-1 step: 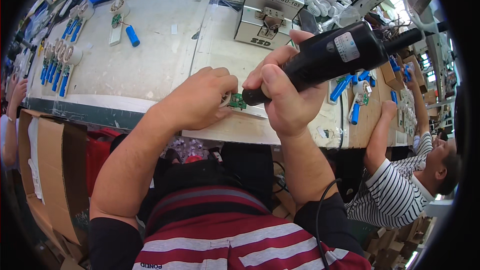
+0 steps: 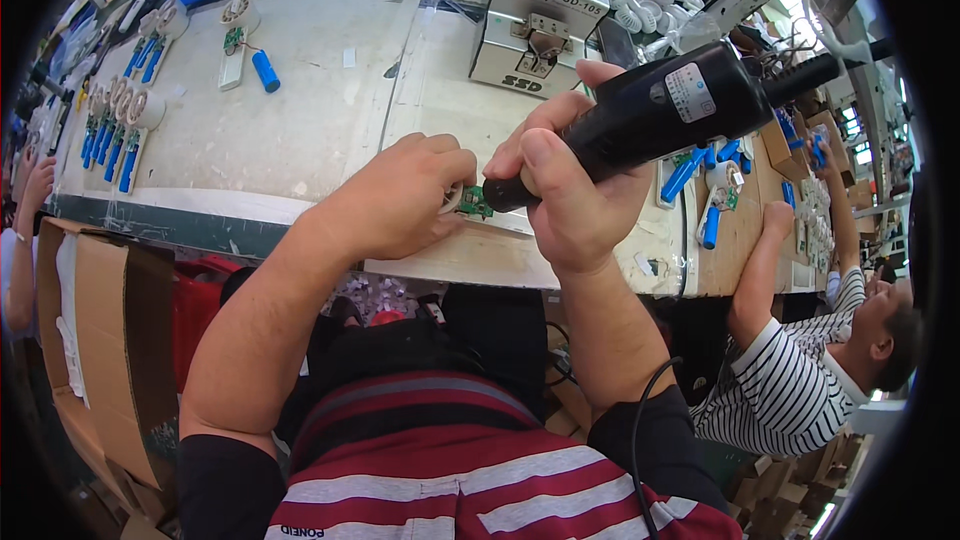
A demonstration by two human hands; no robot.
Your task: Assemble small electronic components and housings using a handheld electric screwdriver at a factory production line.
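Note:
My right hand [image 2: 575, 175] is wrapped round a black electric screwdriver [image 2: 660, 110], which lies tilted with its nose down to the left. The nose is up against a small green circuit board [image 2: 475, 202] near the front edge of the table. My left hand [image 2: 405, 195] grips the white plastic housing [image 2: 453, 198] carrying that board; my fingers hide most of the housing. Whether the screwdriver's bit sits in a screw cannot be seen.
A metal box-shaped machine [image 2: 530, 25] stands beyond my hands. White fan assemblies with blue batteries [image 2: 115, 125] lie at the left, with another assembly [image 2: 235, 45] nearer the middle. More blue batteries [image 2: 685, 178] lie at right, beside a co-worker in a striped shirt [image 2: 785, 385].

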